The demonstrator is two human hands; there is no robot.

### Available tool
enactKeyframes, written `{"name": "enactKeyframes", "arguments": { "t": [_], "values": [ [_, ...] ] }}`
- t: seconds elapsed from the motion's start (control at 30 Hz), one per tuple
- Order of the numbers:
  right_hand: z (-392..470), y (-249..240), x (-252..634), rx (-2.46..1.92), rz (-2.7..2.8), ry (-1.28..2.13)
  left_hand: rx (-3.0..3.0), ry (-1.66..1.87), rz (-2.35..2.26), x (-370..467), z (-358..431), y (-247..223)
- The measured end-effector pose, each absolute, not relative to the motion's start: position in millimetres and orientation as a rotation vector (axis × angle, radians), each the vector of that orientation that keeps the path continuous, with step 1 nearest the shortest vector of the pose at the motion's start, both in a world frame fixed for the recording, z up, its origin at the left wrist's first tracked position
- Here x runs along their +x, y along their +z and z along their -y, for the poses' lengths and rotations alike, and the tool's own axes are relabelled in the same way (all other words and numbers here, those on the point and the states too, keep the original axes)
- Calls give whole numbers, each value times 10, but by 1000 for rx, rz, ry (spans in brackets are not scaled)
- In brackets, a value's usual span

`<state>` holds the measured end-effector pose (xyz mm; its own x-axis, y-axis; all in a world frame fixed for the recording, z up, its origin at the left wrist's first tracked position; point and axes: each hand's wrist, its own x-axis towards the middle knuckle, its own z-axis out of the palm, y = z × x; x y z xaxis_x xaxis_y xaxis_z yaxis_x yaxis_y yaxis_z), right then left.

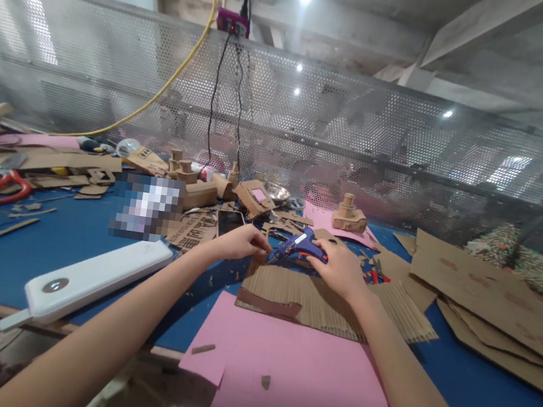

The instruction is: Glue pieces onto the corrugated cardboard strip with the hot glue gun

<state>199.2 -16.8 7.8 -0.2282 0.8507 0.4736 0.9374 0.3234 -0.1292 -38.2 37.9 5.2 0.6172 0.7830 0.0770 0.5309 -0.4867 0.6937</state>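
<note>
My right hand [341, 265] is wrapped round the handle of a blue hot glue gun [296, 244], whose nozzle points left and down. Close to that nozzle, my left hand [242, 242] has its fingers pinched together; whatever lies between them is too small to make out. Below both hands is a sheet of corrugated cardboard [319, 298] with its ridges exposed and a torn brown strip along its near left edge. Part of it lies over a pink sheet [298, 376] that hangs past the table edge. Beside my left hand rests a dark phone [230, 222].
Orange-handled scissors [3, 188] and cardboard scraps lie at left. A white power bank [96, 279] with a cable sits at front left. Small cardboard models, one a cardboard piece with a stacked top [349, 216], stand at the back. Large cardboard sheets [490, 301] are stacked at right.
</note>
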Motion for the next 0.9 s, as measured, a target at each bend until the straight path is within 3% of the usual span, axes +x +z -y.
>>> {"name": "enactKeyframes", "arguments": {
  "t": [0.9],
  "values": [
    [166, 90, 1955, -1593, 2147, -276, 2198, 496, -1040, -381, -336, 116]
  ]
}}
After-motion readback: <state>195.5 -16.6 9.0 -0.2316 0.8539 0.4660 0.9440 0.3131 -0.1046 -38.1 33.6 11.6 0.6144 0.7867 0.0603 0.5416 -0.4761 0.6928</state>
